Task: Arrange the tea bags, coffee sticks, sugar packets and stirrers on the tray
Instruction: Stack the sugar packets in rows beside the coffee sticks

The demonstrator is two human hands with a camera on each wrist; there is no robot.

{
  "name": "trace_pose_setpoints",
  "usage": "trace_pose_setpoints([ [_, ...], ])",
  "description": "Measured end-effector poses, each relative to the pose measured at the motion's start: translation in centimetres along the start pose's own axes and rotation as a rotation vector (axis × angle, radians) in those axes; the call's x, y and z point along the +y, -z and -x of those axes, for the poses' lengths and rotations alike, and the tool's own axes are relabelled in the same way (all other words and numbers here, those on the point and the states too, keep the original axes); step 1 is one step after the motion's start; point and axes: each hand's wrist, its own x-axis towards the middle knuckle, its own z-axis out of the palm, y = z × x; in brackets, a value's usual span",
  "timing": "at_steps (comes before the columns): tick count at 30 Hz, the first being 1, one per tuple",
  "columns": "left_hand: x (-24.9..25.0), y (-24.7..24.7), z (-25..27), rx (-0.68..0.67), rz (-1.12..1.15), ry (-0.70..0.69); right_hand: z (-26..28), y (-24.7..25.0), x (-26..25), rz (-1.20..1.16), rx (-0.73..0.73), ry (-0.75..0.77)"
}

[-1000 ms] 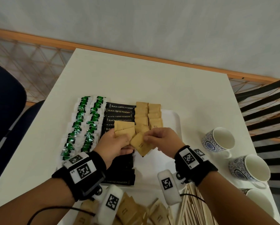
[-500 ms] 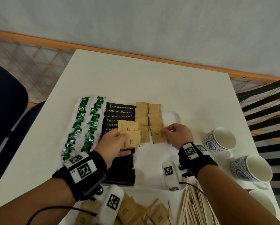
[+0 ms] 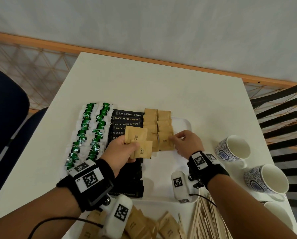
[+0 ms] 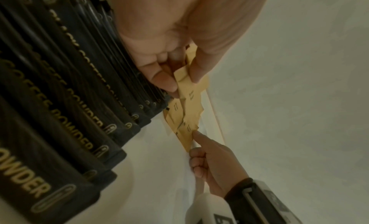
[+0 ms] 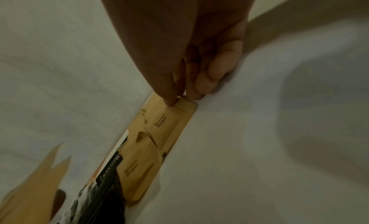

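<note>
— Sugar packets (image 3: 165, 141) look light and floppy, thin paper that slides easily; best pinched by an edge or corner, the way the right hand (image 3: 187, 143) has the one it is laying at the near end of the right sugar column on the tray (image 3: 182, 121).

— And the left hand (image 3: 120, 152)?

— Its grip is closed on two spare packets (image 3: 138, 144), held fanned above the coffee sticks (image 3: 127, 116), beside the tea bags (image 3: 89, 133) at the tray's left edge.

— Changed from a second ago?

— Then both hands met mid-tray, passing a packet over. Now the right has carried it to the column and set it nearly flat. More packets and the stirrers (image 3: 204, 221) wait on the counter (image 3: 161, 83) at its near edge.
</note>
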Motion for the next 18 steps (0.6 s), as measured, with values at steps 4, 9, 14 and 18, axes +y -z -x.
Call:
trace_pose_setpoints([
  [4, 0.0, 0.1, 0.2, -0.024, 0.028, -0.005, 1.1, 0.2, -0.8, -0.094, 0.049, 0.095],
  [9, -0.2, -0.1, 0.2, -0.027, 0.067, -0.006, 3.5, -0.6, -3.4, -0.212, -0.239, 0.194],
  [14, -0.2, -0.2, 0.2, -0.025, 0.108, -0.017, 4.6, -1.6, -4.3, -0.25, -0.465, 0.179],
  [18, 0.1, 0.2, 0.2, -0.005, 0.189, 0.043, 4.3, -1.5, -3.8, -0.251, -0.419, 0.135],
])
